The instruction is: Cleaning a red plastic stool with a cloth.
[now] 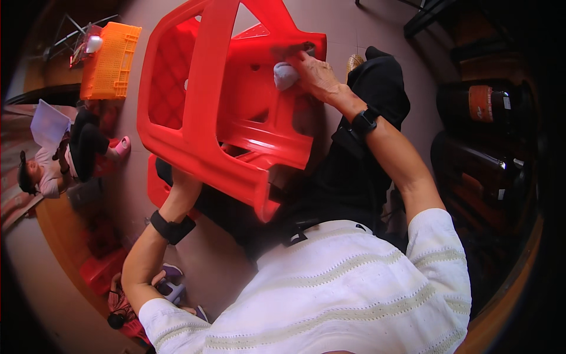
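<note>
A red plastic stool (203, 82) is tipped over in front of me, its hollow inside facing me. My right hand (318, 76) bunches a pale grey-blue cloth (286, 76) against the stool's upper right part, where a dark, dirty-looking patch shows beside the fingertips. My left hand (187, 184) reaches beneath the stool's lower left edge and touches it from below. The stool hides the fingers of that hand. Both wrists carry black bands.
An orange plastic crate (112, 62) stands at the far left. Below it sits a person (50, 171) with pink shoes, and another person (132, 307) is at the lower left. Dark glossy bins or cases (483, 109) line the right side.
</note>
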A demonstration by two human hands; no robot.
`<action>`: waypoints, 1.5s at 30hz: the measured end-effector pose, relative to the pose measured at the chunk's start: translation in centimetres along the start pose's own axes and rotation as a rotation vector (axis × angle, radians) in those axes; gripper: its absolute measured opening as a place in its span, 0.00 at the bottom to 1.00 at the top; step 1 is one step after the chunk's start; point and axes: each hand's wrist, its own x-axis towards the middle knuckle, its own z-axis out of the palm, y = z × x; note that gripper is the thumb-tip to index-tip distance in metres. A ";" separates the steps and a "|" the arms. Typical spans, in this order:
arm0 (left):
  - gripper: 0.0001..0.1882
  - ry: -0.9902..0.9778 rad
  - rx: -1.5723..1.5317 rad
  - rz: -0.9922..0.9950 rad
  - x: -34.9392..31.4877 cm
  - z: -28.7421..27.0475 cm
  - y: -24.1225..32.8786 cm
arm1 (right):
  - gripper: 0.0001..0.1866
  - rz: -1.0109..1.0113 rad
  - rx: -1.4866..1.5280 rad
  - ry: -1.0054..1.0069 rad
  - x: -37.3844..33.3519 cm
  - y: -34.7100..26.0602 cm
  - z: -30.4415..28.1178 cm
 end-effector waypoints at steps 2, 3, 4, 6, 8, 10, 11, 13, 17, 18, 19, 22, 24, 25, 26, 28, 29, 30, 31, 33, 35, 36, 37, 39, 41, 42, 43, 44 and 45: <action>0.15 0.173 -0.355 -0.008 0.9 0.7 0.9 | 0.25 0.000 -0.001 -0.015 -0.5 0.1 -0.4; 0.15 0.170 -0.353 0.008 1.4 0.9 0.0 | 0.25 -0.001 0.015 -0.029 -0.7 0.3 -0.6; 0.14 0.031 -0.036 0.060 1.5 0.8 -2.1 | 0.25 -0.008 0.035 -0.044 -0.8 0.0 -0.8; 0.13 -0.100 0.294 0.117 1.6 0.1 -6.9 | 0.25 -0.023 0.055 -0.049 -1.0 -1.3 -1.5; 0.32 -0.286 0.616 0.124 1.8 -0.8 -10.0 | 0.17 -0.135 0.027 -0.091 -1.6 -2.0 -1.3; 0.31 -0.261 0.591 0.216 2.1 -0.8 -8.4 | 0.18 -0.169 0.013 -0.150 -2.7 -1.5 -1.0; 0.30 -0.234 0.560 0.298 2.6 -0.6 -6.7 | 0.19 -0.213 0.052 -0.228 -3.8 -1.0 -0.9; 0.28 -0.177 0.464 0.281 1.9 -1.4 -4.1 | 0.24 -0.262 0.155 -0.392 -4.4 -2.4 -1.9; 0.16 -0.017 1.089 0.688 3.3 -1.1 1.4 | 0.20 -0.116 0.224 -0.226 -3.8 -1.0 -3.2; 0.16 -0.017 1.093 0.682 3.7 -1.1 3.2 | 0.20 -0.123 0.227 -0.227 -3.3 -1.0 -3.5; 0.10 -0.244 1.112 0.415 4.0 -1.1 5.2 | 0.18 0.045 0.649 -0.176 -2.8 -1.1 -4.5; 0.09 -0.329 1.013 0.294 4.9 -1.5 7.6 | 0.15 0.290 1.254 0.048 -2.3 2.3 -6.0; 0.12 -0.204 0.929 0.421 4.9 -2.1 8.1 | 0.14 0.493 1.598 0.219 -2.4 3.3 -6.2; 0.12 -0.144 0.873 0.384 5.1 -2.3 8.4 | 0.14 0.532 1.593 0.257 -2.3 3.6 -6.4; 0.12 -0.084 0.817 0.347 5.3 -2.6 8.6 | 0.15 0.572 1.587 0.296 -2.3 3.8 -6.4; 0.12 -0.029 0.762 0.331 5.7 -3.2 8.8 | 0.15 0.591 1.545 0.273 -2.3 3.2 -6.1; 0.13 0.046 0.719 0.287 5.9 -3.5 8.9 | 0.15 0.613 1.494 0.258 -2.3 2.7 -6.0; 0.13 0.122 0.675 0.243 6.0 -3.9 8.9 | 0.15 0.606 1.503 0.252 -2.4 2.1 -5.9; 0.14 0.207 0.553 0.203 6.0 -4.1 8.7 | 0.15 0.600 1.476 0.215 -2.6 1.4 -6.1; 0.14 0.227 0.501 0.093 6.3 -5.2 8.5 | 0.15 0.585 1.457 0.166 -2.5 1.5 -5.4; 0.14 0.261 0.419 -0.040 6.3 -6.3 8.7 | 0.15 0.540 1.415 0.108 -2.6 1.4 -5.5; 0.14 0.270 0.429 -0.051 6.3 -6.8 8.7 | 0.15 0.502 1.364 0.061 -2.6 1.3 -5.5; 0.14 0.256 0.442 -0.015 6.1 -7.3 8.5 | 0.16 0.458 1.300 0.034 -2.6 1.0 -5.5; 0.17 0.261 0.395 -0.051 5.6 -8.2 8.2 | 0.17 0.404 1.250 -0.025 -2.5 0.9 -5.3; 0.17 0.275 0.367 -0.098 4.5 -9.1 8.5 | 0.19 0.330 1.174 -0.076 -2.5 0.7 -5.3; 0.17 0.275 0.334 -0.130 3.8 -9.8 8.5 | 0.19 0.307 1.180 -0.097 -2.4 0.5 -5.2; 0.17 0.299 0.346 -0.144 3.1 -10.1 8.4 | 0.19 0.271 1.061 -0.079 -2.2 0.4 -5.4; 0.16 0.347 0.261 -0.091 2.2 -10.0 8.1 | 0.19 0.235 0.945 -0.059 -2.0 -0.3 -5.6; 0.15 0.395 0.178 -0.035 1.2 -9.9 8.0 | 0.22 0.215 0.937 -0.040 -2.1 -1.1 -6.0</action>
